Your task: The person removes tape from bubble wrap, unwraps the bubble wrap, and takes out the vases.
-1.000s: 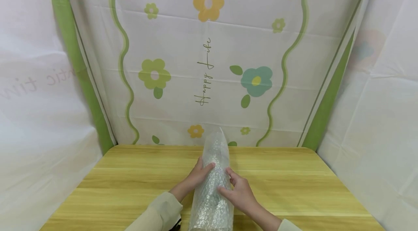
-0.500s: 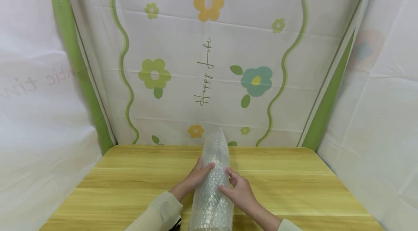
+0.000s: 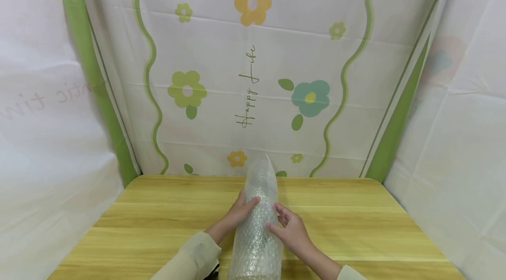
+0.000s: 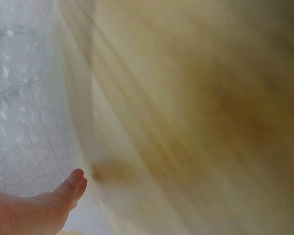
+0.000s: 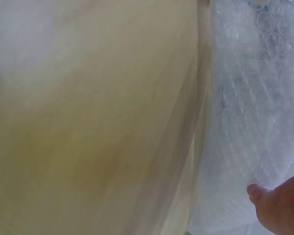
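At the middle of the table [image 3: 356, 227], the bubble wrap [image 3: 254, 245] lies lengthwise between the left hand [image 3: 240, 211] and the right hand [image 3: 293, 232], touching both.

On the wrap's left side, the left hand grasps it, thumb across the upper surface; on its right side, the right hand grasps it with curled fingers, thumb and fingertip against the film, slightly nearer the wearer. The wrap extends past both hands, its pointed far end appearing against the flowered cloth [image 3: 221, 56] and its near end reaching the lower border of the head view. In the wrist views, the film stands beside each hand; its contents cannot be made out.
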`<state>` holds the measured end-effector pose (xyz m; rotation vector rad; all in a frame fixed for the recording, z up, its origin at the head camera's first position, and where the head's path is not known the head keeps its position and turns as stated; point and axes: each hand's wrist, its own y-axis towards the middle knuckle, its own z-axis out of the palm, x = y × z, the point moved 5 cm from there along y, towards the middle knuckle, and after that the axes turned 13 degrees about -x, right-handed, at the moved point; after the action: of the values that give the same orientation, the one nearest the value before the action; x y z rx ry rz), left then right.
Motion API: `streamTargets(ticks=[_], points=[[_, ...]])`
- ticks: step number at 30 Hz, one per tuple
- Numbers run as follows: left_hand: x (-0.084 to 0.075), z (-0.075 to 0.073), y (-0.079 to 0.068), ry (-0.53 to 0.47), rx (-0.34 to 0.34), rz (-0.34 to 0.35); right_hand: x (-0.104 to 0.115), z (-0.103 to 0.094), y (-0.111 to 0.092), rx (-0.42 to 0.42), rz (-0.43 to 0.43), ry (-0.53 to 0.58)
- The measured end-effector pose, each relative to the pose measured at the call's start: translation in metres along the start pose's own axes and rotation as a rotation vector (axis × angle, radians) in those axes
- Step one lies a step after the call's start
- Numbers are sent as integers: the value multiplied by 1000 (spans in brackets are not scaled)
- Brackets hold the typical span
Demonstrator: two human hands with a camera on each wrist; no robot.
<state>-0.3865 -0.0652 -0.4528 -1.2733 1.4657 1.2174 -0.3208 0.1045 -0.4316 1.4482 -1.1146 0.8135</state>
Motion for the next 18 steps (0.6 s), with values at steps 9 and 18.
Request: streamTargets(ticks=[9,18], points=[[-1,0,-1,34,9,-36,2,-3,0,5,10,-10],[0,0,-1,28,3,-29,5,-2,-1,12,43,11]])
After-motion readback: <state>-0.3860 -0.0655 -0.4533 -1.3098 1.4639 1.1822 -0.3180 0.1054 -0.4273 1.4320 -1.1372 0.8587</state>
